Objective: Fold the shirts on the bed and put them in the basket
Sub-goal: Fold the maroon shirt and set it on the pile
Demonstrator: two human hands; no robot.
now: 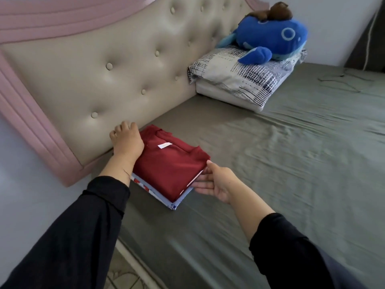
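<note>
Our dark sleeves (68, 236) reach in nearest us; beyond them, our left hand (127, 140) curls around the far edge of the folded red shirt (168, 163) atop a folded blue one (177, 202), while our right hand (214, 182) slides straight fingers underneath. Folding looks finished; no basket is visible, so we judge that transfer remains.

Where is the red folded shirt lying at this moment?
In the head view the red folded shirt lies left of centre on the bed, on top of a light blue folded shirt, close to the headboard and between both hands.
</note>
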